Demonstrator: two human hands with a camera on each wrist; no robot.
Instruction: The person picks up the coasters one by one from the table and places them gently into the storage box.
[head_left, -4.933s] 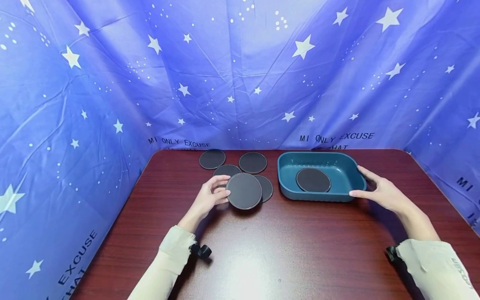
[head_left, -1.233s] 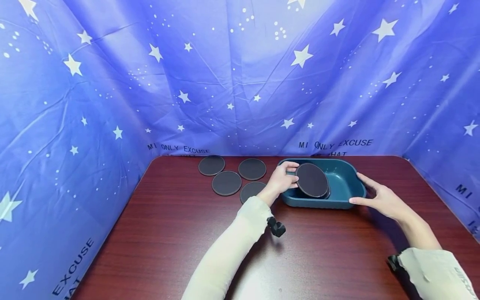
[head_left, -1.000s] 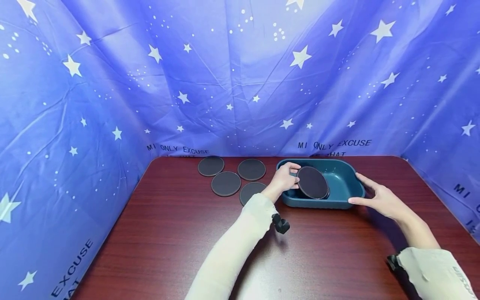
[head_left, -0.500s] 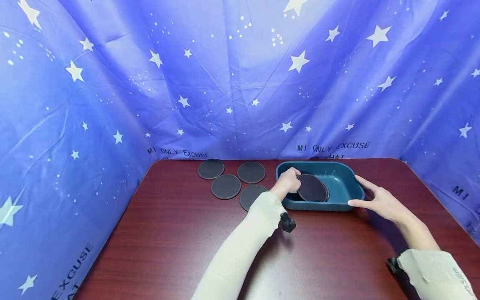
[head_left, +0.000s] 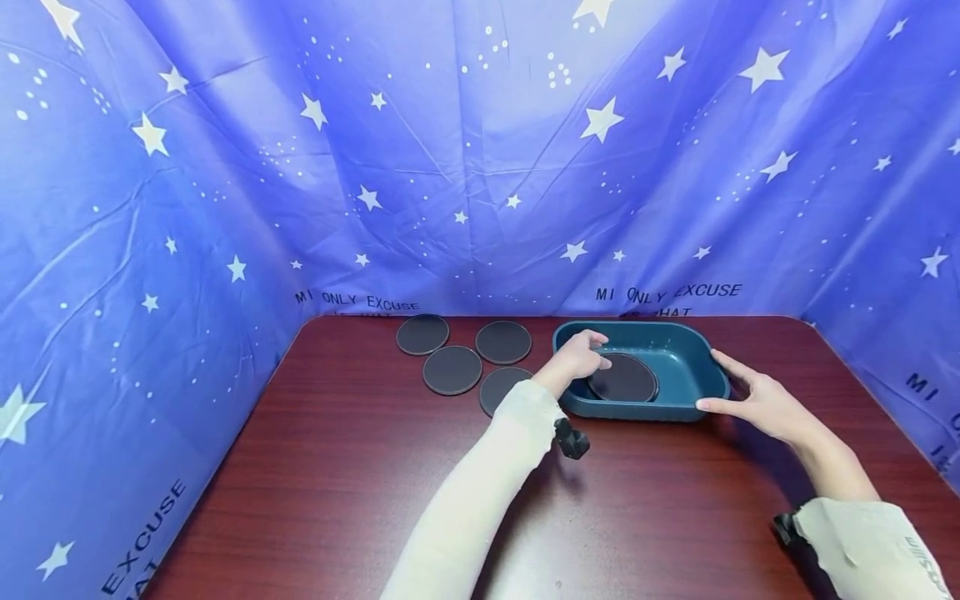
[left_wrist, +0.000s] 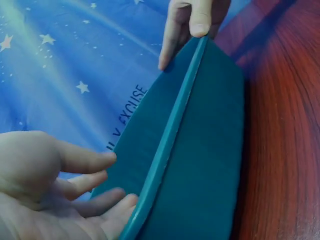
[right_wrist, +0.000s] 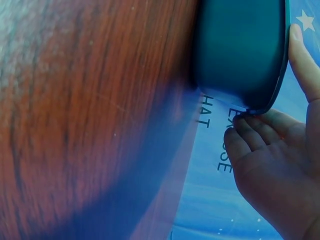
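My left hand [head_left: 577,357] is over the left part of a teal plastic bin [head_left: 678,412], its fingers loosely extended and free of any object. Below its fingertips a round black coaster [head_left: 626,381] with a stitched edge lies inside the bin; a second edge shows just under it. In the left wrist view the left hand's fingers [left_wrist: 82,157] are parted, dipping past the bin's near rim. My right hand [head_left: 765,398] grips the bin's right end, thumb at the front corner and fingers around the far side. The right wrist view shows those fingers [right_wrist: 255,134] against the outer wall.
Several more black coasters lie on the dark red wooden table [head_left: 337,467] left of the bin, one [head_left: 452,370] in front and another [head_left: 503,342] behind. The left forearm partly covers the nearest coaster [head_left: 501,392]. A blue star-patterned cloth [head_left: 480,167] closes off the back and sides.
My left hand carried a coaster from the table group into the bin, lowered it onto the one there and let go. The right hand has kept its grip on the bin.
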